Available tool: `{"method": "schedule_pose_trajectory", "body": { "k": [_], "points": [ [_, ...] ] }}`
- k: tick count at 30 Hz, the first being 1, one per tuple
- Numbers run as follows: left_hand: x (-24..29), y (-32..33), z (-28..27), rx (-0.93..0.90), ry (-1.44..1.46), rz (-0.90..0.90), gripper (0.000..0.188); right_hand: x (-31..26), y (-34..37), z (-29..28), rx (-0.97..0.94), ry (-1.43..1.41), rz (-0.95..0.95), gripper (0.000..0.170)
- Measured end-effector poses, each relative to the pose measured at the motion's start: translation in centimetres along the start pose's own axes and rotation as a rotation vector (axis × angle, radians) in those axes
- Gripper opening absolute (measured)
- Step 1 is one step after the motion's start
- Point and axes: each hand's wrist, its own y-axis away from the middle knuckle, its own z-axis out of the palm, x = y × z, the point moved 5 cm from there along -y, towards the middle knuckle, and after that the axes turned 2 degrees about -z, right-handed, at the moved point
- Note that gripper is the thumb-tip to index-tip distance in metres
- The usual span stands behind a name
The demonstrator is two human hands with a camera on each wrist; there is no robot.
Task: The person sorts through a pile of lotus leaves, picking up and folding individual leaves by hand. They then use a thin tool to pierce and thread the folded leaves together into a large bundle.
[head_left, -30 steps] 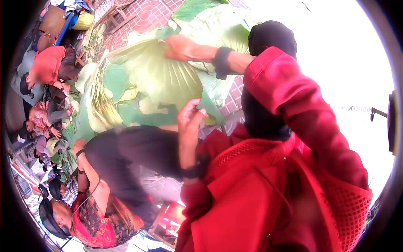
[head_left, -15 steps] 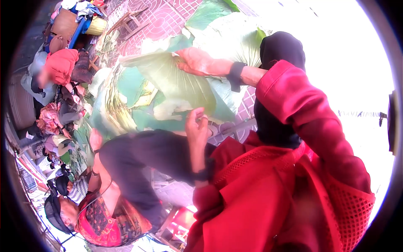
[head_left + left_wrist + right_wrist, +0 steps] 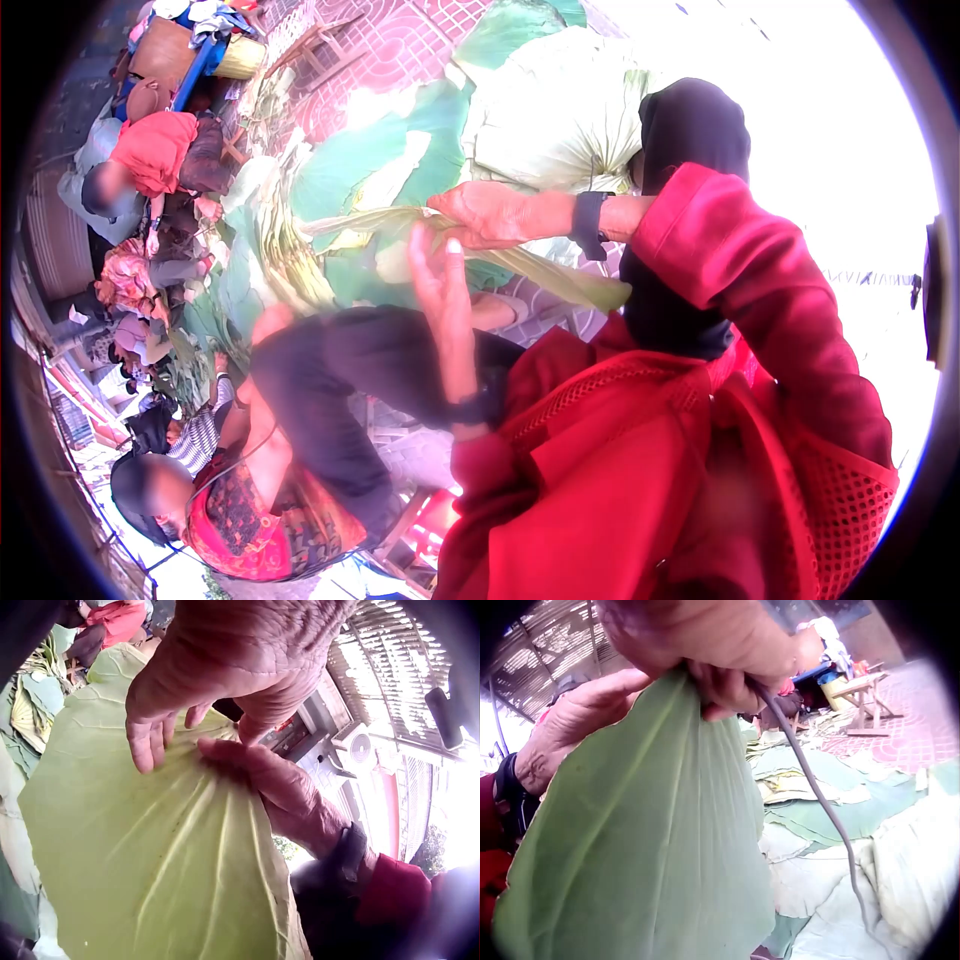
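My right hand (image 3: 495, 213) pinches a large lotus leaf (image 3: 142, 847) near where its pale veins come together. In the head view the leaf is nearly edge-on, a narrow pale band passing under that hand. Close beside it, my left hand (image 3: 442, 290) is raised with its fingers extended. The left wrist view has those fingers over the leaf's veined face, near the right hand's fingertips. From the right wrist view, the leaf's green surface hangs below my right hand, and a thin dark strand (image 3: 817, 787) runs down from there.
Several lotus leaves (image 3: 340, 170) lie spread over the patterned paving (image 3: 390, 55), with a pale bulging bundle (image 3: 545, 110) nearby. Close by at the lower left sits a person in a patterned top (image 3: 240, 520). More people sit farther along. A wooden stool (image 3: 866, 705) stands on the paving.
The leaf was spread broad toward the head camera and has turned nearly edge-on. My right hand has come nearer to my left hand, carrying the leaf along.
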Motion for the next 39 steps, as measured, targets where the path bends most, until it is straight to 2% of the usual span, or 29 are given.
{"method": "schedule_pose_trajectory", "body": {
  "k": [3,6,9,12,15,18,21,24,27,30,33,36,39],
  "points": [
    [0.0,0.5,0.3,0.027,0.136,-0.04,0.052,0.1,-0.2,0.7,-0.03,-0.045,-0.002,0.04],
    [0.8,1.1,0.3,0.088,0.274,-0.137,0.051,-0.7,-0.3,0.6,-0.173,-0.164,-0.042,0.045],
    [-0.4,1.1,-1.0,0.179,0.26,-0.174,0.044,-2.2,0.8,0.0,-0.32,-0.298,0.021,0.045],
    [-1.2,1.4,-1.9,0.212,0.359,-0.212,0.06,-1.9,0.9,-0.3,-0.279,-0.412,-0.002,0.035],
    [-1.8,1.5,-2.8,0.222,0.302,-0.157,0.055,-1.0,0.0,-0.7,-0.253,-0.41,-0.081,0.027],
    [-1.1,2.4,-2.0,0.195,0.426,-0.193,0.038,-1.4,0.5,-1.9,-0.274,-0.389,0.006,0.02],
    [-0.2,3.1,-1.3,0.155,0.388,-0.142,0.049,-1.6,0.4,-1.7,-0.195,-0.399,-0.164,0.02],
    [-0.8,2.6,-1.2,0.082,0.528,-0.051,0.049,-1.4,0.7,-1.9,-0.213,-0.419,-0.272,0.021],
    [-0.5,2.6,-1.2,0.074,0.536,-0.006,0.043,-1.5,0.6,-1.6,-0.246,-0.356,-0.216,0.022],
    [-0.7,2.8,-1.3,0.09,0.555,-0.038,0.05,-2.0,0.8,-1.6,-0.409,-0.321,-0.075,0.022],
    [-0.3,3.0,-1.0,0.066,0.565,-0.028,0.049,-2.1,1.1,-1.3,-0.34,-0.336,-0.157,0.02],
    [0.1,3.2,-0.8,0.073,0.531,-0.009,0.044,-1.6,1.0,-0.8,-0.314,-0.467,-0.039,0.017],
    [0.0,3.2,-0.8,0.05,0.504,0.008,0.044,-1.9,1.6,-1.3,-0.388,-0.442,0.098,0.012]
  ]
}}
